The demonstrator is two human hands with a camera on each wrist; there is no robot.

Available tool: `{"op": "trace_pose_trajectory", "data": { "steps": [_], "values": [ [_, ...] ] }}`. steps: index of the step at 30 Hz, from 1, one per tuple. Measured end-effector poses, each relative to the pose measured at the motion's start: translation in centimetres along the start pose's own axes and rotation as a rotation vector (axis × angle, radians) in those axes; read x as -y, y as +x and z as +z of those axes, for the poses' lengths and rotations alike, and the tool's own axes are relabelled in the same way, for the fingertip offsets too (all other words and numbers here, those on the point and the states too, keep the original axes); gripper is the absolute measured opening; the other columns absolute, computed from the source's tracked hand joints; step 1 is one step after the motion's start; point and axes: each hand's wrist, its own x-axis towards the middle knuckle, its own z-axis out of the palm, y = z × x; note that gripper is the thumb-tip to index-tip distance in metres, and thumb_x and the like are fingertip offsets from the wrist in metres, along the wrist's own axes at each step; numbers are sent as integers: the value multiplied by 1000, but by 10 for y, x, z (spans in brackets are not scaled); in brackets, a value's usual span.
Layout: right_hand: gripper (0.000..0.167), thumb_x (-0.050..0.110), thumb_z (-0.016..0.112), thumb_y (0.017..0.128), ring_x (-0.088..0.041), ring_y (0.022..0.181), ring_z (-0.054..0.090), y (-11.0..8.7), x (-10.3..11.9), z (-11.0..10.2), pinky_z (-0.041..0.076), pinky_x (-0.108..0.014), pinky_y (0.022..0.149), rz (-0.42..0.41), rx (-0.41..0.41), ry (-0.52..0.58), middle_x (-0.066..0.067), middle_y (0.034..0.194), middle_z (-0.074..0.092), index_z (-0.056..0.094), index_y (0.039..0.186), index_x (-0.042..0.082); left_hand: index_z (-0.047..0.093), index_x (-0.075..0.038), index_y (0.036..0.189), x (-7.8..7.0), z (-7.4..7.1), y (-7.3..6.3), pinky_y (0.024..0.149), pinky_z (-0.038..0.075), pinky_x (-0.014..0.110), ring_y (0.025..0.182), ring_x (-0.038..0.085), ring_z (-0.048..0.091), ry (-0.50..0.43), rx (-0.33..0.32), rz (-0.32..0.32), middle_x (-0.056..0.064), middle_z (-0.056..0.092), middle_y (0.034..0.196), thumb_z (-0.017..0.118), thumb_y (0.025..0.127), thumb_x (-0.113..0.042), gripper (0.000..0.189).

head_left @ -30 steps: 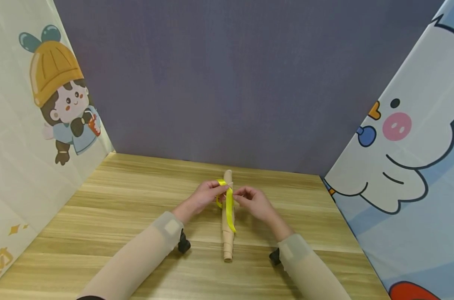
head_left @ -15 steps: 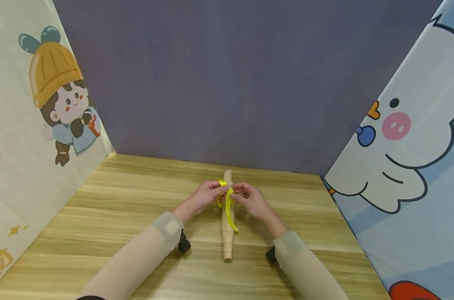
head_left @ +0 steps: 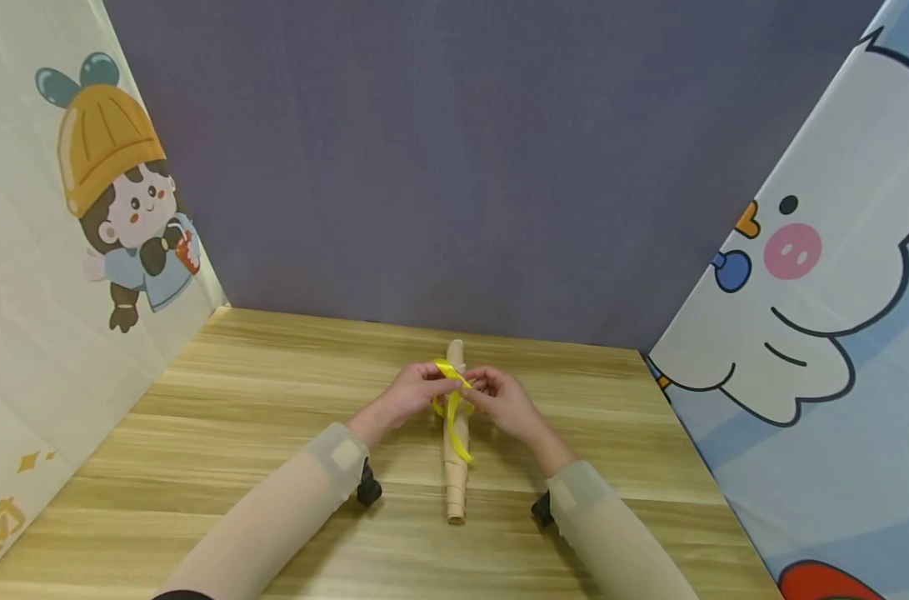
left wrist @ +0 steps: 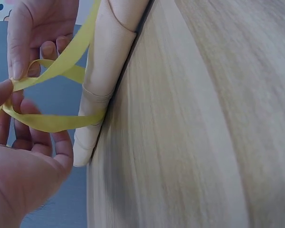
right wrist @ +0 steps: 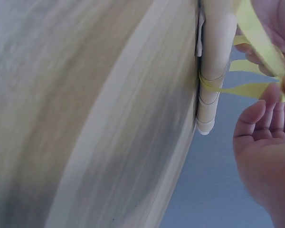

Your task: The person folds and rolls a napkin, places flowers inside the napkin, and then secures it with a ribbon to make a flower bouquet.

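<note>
A roll of beige sheet material (head_left: 456, 487) lies lengthwise on the wooden table, pointing away from me. Yellow ribbon (head_left: 451, 429) loops round its far half, and one loose tail hangs toward me over the roll. My left hand (head_left: 407, 393) pinches the ribbon between thumb and fingers, just above the roll. From the other side my right hand (head_left: 508, 408) pinches the ribbon close to the left fingertips. In the left wrist view the ribbon (left wrist: 52, 122) stands off the roll (left wrist: 107, 52) in slack loops where both hands meet. Fingers partly hide the crossing point.
The wooden table (head_left: 289, 350) extends to both sides. A dark grey panel (head_left: 424, 167) rises at its back edge. Printed cartoon panels stand at the left (head_left: 19, 333) and right (head_left: 859, 350).
The right hand has come in a little, closer to the left. At the fingertips the ribbon now crosses slantwise, and its hanging tail has swung left into a curve. The roll stays put.
</note>
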Motion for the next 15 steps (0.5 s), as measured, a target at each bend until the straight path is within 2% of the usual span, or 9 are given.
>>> {"op": "trace_pose_trajectory", "data": {
  "steps": [6, 11, 15],
  "values": [
    [29, 19, 76, 105, -27, 84, 65, 0, -1, -1, 60, -39, 73, 8, -7, -13, -5, 99, 70, 72, 132, 8, 79, -2, 112, 0, 1, -1, 77, 52, 30, 85, 17, 62, -7, -4, -2, -4, 70, 87, 76, 104, -17, 17],
    [30, 17, 76, 105, -20, 81, 64, 0, -2, -1, 58, -34, 71, 2, -13, -15, -5, 99, 71, 72, 133, 7, 80, 0, 115, 2, 1, 0, 81, 56, 31, 91, 20, 69, -36, 0, -5, -2, 77, 92, 75, 105, -15, 19],
    [30, 16, 75, 106, -15, 81, 64, -1, -3, -2, 61, -38, 73, 8, -14, -3, -7, 101, 72, 72, 134, 7, 79, 2, 120, 4, -1, 1, 82, 58, 32, 94, 21, 71, -41, -4, -3, -1, 79, 98, 74, 105, -14, 23]
  ]
}}
